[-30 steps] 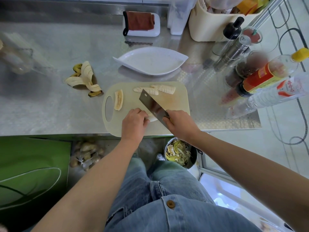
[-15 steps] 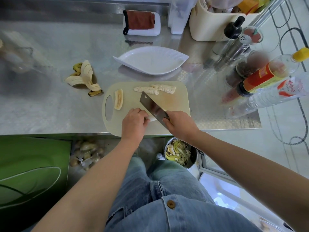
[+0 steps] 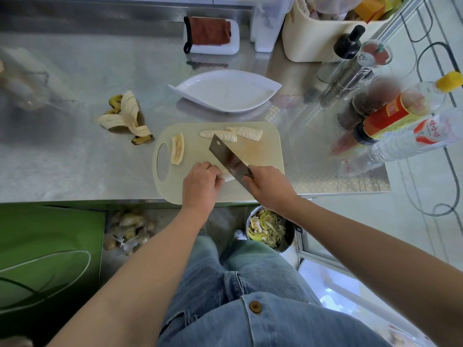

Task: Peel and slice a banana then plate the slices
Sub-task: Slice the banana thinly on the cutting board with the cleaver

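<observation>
Head view:

- Peeling: judged done. Empty banana peel (image 3: 125, 116) lies spread on the tabletop (image 3: 62, 159), left of the cutting board (image 3: 265, 156) and apart from it.
- Slicing: judged under way, partly done. Two fanned rows of sliced banana (image 3: 231, 133) lie along the far edge of the cutting board, overlapping at their inner ends.
- One lengthwise banana half (image 3: 177, 149), cut face up, lies uncut beside the board's handle slot.
- Banana piece in hand (image 3: 228, 177): on the near part of the board, mostly hidden between the left hand and the blade; only its pale end shows.
- Left hand (image 3: 200, 187): fingers curled down, pinning that piece against the board.
- Right hand (image 3: 271, 187): closed round the handle of the cleaver (image 3: 229, 159); blade set aslant, its edge down at the exposed end of the piece.
- Plating: judged not begun. What remains: finishing this piece, cutting the half by the slot, then moving all slices across.
- White leaf-shaped plate (image 3: 271, 87): on the tabletop just beyond the board, nothing on it.
- Metal bin (image 3: 283, 242): on the floor below the tabletop edge, holding yellow and pale scraps.
- Cream tub (image 3: 313, 43): far right corner, holding packets; contents not legible.
- White tray (image 3: 234, 47): at the back, carrying a folded brown cloth (image 3: 209, 31).
- Bottles and jars (image 3: 390, 113): grouped at the right edge of the tabletop, lying aslant in the wide lens; contents unclear.
</observation>
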Tool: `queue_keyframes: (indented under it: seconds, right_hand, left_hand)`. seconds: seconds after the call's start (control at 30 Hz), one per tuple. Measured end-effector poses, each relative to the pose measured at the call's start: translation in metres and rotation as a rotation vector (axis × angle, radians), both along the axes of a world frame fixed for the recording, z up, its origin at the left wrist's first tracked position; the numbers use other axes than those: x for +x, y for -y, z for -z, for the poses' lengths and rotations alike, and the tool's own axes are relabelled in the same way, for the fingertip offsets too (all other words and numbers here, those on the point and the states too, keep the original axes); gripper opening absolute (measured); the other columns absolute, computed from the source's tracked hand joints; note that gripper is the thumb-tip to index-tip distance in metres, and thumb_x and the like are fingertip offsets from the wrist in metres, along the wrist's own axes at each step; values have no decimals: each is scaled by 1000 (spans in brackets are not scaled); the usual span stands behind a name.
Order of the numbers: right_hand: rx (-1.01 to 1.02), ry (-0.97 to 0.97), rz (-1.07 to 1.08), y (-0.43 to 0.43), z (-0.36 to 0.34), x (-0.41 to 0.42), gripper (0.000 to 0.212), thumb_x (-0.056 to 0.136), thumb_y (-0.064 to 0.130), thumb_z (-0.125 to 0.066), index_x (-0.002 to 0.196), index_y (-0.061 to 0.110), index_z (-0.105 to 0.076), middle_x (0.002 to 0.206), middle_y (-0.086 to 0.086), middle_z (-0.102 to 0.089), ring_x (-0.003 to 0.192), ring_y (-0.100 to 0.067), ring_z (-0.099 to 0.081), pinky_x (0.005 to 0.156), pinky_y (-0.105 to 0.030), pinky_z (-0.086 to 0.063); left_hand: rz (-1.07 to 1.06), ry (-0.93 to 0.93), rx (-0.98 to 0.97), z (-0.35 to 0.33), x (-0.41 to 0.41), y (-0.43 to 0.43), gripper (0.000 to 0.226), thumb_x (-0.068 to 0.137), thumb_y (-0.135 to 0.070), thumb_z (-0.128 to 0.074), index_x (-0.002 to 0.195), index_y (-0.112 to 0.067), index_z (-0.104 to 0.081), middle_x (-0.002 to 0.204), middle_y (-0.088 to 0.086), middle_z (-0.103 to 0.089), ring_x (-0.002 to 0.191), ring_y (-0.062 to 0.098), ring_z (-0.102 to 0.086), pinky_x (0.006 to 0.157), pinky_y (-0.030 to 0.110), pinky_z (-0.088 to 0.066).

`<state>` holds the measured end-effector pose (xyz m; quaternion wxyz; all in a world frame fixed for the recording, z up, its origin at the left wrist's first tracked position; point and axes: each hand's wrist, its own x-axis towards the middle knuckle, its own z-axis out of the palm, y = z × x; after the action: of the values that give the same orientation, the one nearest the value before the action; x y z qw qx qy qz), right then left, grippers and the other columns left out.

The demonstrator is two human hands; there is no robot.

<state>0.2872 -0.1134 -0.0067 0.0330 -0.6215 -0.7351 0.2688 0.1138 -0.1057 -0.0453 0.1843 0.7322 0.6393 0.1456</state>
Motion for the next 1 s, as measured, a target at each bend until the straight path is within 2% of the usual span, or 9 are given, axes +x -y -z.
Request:
queue_keyframes:
  seconds: [0.23,0.4,0.6,0.8,0.87,1.0]
  right_hand:
    - [-1,21,-15,0,-2,0,19,96,25,-44,86,10,-52,78,-10,-59,69,-31,-53,57,-32,-35]
    - [-29,28,-15,2,-1,-1,17,97,23,-44,82,15,-45,73,-6,-51,66,-28,-49,57,-30,-31]
    - [-56,55,-12,5,6,1,21,96,25,-44,91,8,-55,76,-8,-56,68,-29,-52,57,-31,-34]
    - [15,-21,2,3,-4,0,21,96,22,-46,78,16,-40,70,-2,-48,63,-24,-43,54,-30,-26]
    - [13,-21,-10,3,-6,-1,20,97,22,-46,78,16,-40,70,-1,-47,63,-23,-42,50,-29,-23]
    - [3,-7,-15,3,-4,-1,18,97,23,-45,80,17,-42,72,-2,-49,65,-24,-45,54,-29,-26]
  left_hand:
    - [-4,4,-9,-1,1,0,8,80,-14,-72,87,-10,-72,88,6,-66,85,25,-56,66,36,-47]
    - [-8,3,-16,1,1,0,4,79,-12,-72,82,-11,-71,85,6,-65,83,26,-55,64,37,-47]
    - [-5,4,-21,1,1,0,7,79,-12,-72,86,-11,-72,86,6,-65,83,25,-55,64,37,-48]
    - [-6,0,-19,1,1,0,6,79,-12,-73,85,-11,-72,86,5,-65,83,25,-55,64,36,-47]
    - [-7,-4,-16,1,1,0,6,79,-13,-73,85,-11,-72,86,5,-65,83,24,-55,64,36,-48]
    - [-9,-2,-16,1,1,0,6,79,-13,-72,85,-11,-72,86,6,-65,83,24,-54,65,35,-46]
